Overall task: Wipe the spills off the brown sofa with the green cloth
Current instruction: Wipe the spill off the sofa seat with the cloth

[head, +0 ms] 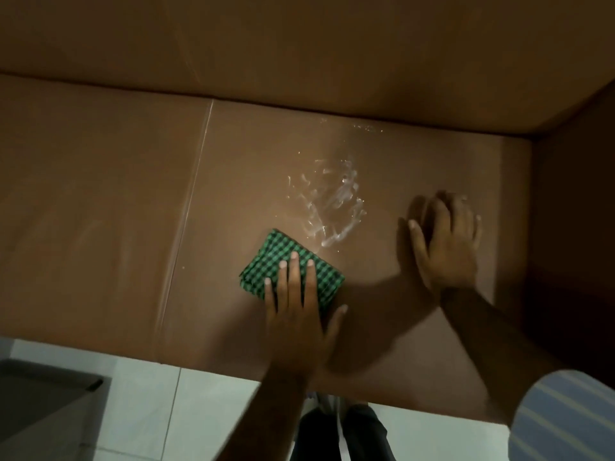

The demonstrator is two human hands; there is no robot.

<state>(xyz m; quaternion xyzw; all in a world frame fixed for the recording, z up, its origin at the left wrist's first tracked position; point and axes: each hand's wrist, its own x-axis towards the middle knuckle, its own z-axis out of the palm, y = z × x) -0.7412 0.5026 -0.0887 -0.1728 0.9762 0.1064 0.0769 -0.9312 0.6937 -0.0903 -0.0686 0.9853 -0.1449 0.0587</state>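
The brown sofa seat fills most of the view. A folded green checked cloth lies on the seat near its front edge. My left hand presses flat on the cloth, fingers spread over its near half. A shiny wet spill streaks the seat just beyond and to the right of the cloth, with smaller drops near the backrest. My right hand rests flat on the seat to the right of the spill, fingers apart, holding nothing.
The sofa backrest rises behind the seat and an armrest closes the right side. A seam divides the cushions. White floor tiles and a dark grey object lie below the seat's front edge.
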